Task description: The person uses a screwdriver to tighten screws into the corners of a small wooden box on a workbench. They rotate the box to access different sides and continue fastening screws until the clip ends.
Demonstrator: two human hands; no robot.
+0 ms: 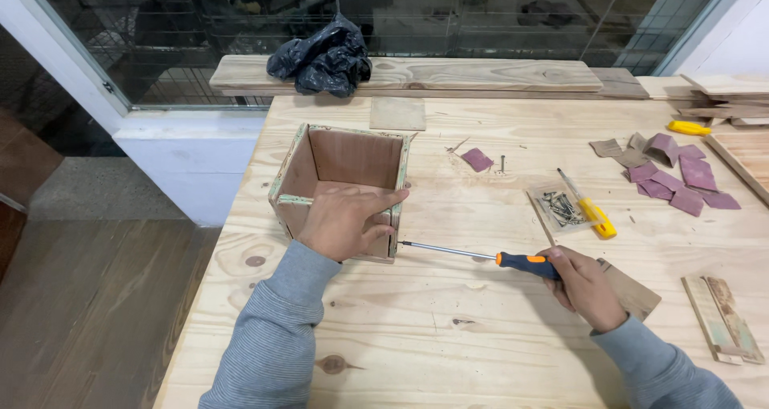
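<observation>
**Screwdriver tip at the box's near right corner**

Screwdriver [473,254] lies almost level on the workbench [448,345], its long axis running from 3 o'clock to 9 o'clock, tip meeting the near right corner of the open wooden box [340,186]; a screw there is likely but too small to confirm. Right hand [583,285] is closed around the orange handle, wrist low. Left hand [346,219], nearer the box, presses flat on its front wall, fingers curled over the rim. A small tray of screws [559,208] sits at 1 o'clock.
</observation>
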